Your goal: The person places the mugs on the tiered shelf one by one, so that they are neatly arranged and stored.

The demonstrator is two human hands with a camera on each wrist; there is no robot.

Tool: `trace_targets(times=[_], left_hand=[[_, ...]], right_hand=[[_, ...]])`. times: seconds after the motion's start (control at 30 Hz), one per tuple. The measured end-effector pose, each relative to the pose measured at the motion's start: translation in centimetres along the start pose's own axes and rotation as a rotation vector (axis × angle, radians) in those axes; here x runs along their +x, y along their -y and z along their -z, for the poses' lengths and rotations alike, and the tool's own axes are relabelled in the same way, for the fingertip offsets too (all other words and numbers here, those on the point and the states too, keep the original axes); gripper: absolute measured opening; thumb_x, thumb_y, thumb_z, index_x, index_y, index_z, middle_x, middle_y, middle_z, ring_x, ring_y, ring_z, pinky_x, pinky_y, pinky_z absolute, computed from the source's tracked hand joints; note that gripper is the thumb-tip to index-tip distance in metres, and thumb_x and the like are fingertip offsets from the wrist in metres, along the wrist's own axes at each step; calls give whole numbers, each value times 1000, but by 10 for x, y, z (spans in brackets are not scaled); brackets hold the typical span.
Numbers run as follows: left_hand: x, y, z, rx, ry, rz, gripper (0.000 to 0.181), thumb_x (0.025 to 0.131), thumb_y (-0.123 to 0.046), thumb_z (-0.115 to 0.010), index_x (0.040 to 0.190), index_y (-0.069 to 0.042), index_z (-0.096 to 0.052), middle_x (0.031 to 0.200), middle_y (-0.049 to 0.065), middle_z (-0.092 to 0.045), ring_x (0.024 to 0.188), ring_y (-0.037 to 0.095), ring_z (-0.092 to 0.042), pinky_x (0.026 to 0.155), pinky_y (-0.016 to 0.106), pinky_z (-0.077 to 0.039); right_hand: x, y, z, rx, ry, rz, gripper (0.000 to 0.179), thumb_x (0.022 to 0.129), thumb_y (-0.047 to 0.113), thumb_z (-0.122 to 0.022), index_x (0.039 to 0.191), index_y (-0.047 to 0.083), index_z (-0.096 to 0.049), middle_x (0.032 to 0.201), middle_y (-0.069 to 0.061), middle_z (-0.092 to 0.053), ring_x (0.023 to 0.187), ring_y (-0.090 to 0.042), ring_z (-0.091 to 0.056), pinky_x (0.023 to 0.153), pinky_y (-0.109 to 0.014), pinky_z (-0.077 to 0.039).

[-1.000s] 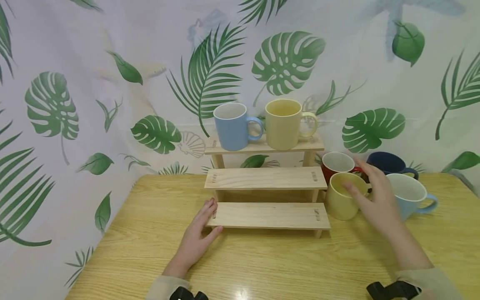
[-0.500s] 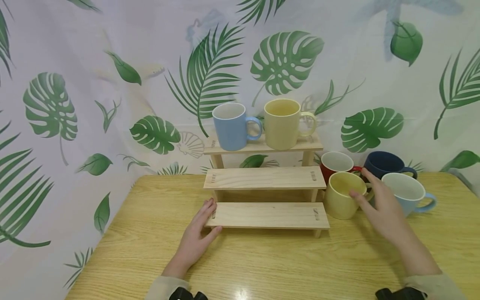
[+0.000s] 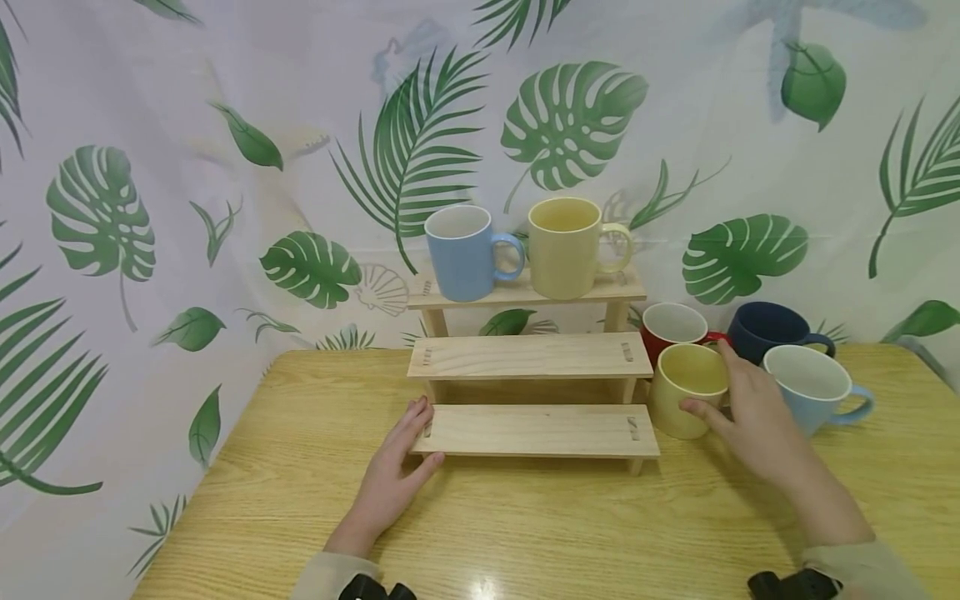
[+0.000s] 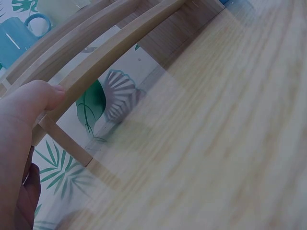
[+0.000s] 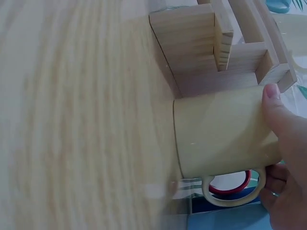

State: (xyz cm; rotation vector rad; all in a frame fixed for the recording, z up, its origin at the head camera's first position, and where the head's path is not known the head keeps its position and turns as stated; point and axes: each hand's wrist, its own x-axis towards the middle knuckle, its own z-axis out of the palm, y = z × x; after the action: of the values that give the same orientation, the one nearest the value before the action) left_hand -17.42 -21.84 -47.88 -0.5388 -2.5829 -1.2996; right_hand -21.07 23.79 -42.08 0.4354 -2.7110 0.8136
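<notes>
The right hand is drawn close, thumb on the low yellow mug below its rim, fingers bent by the handle; it seems to have the mug in its grasp, though those fingertips are partly hidden; the left hand clasps the lowest step of the rack at the nine o'clock end, thumb at the front edge; the low yellow mug stands upright on the table, just beside the rack at three o'clock; from that mug, the red mug sits at twelve, the navy mug at two, the pale blue mug at three; on the top step stand the top blue mug and, at its three o'clock, the top yellow mug.
</notes>
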Motion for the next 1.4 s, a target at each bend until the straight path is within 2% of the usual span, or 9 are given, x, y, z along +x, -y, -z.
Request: trace_targets(times=[0.23,0.47,0.67,0.8,0.87,1.0,1.17,1.33,1.4], left_hand=[[-1,0,0,4,-3,-2,61,94,-36,-61,147,-17,-40,155,2,-27,143,16,-17,111,49,-24],[-1,-2,0,-6,-1,15,61,93,-37,-61,147,-18,-39,155,-10,-24,143,14,-16,111,49,-23],[0,-1,0,1,-6,17,61,93,-37,-61,147,-18,-40,155,-7,-26,143,14,-17,112,49,-22],[0,0,-1,1,-7,16,60,93,-36,-62,147,-19,-40,155,-2,-27,143,15,-17,112,49,-21],[0,0,-1,-3,-9,12,60,93,-36,-62,147,-19,-41,155,0,-28,143,15,-17,112,49,-20],[0,0,-1,-9,-9,14,60,93,-35,-62,146,-16,-41,155,1,-28,143,15,-17,113,49,-20],[0,-1,-1,-6,-6,19,60,93,-36,-62,147,-18,-40,155,-4,-27,143,15,-17,112,49,-21],[0,-1,-1,-4,-8,12,60,93,-36,-62,146,-16,-41,155,-3,-27,143,15,-17,112,48,-21],[0,-1,-1,-4,-8,8,61,93,-35,-62,146,-15,-41,155,0,-28,143,16,-17,112,49,-20]], right_hand=[[0,4,5,-64,23,-49,99,89,45,-64,147,-12,-8,134,-46,-31,119,-61,-29,100,-69,-23],[-3,7,10,-134,35,-57,91,93,46,-58,143,-18,-18,128,-45,-38,113,-61,-35,93,-69,-30],[-6,6,14,-178,49,-76,83,96,47,-53,140,-19,-26,119,-44,-45,109,-60,-37,91,-68,-32],[-7,5,16,-179,88,-97,85,96,48,-52,141,-19,-24,116,-43,-50,106,-59,-43,89,-68,-35],[-8,3,15,-153,81,-109,86,95,47,-53,141,-19,-23,115,-43,-50,104,-57,-47,87,-68,-37],[-11,-1,10,-45,13,-130,86,93,42,-60,142,-18,-22,93,-29,-58,85,-42,-54,74,-59,-45],[-16,-1,3,73,-28,-245,87,93,44,-60,148,-8,-18,102,-27,-51,89,-40,-46,75,-59,-41],[-20,-3,-2,173,-85,-343,86,90,44,-63,152,3,-19,106,-25,-52,93,-38,-44,71,-44,-38],[-21,-4,-4,205,-107,-364,86,89,44,-65,152,6,-20,117,-29,-52,97,-39,-45,71,-39,-37]])
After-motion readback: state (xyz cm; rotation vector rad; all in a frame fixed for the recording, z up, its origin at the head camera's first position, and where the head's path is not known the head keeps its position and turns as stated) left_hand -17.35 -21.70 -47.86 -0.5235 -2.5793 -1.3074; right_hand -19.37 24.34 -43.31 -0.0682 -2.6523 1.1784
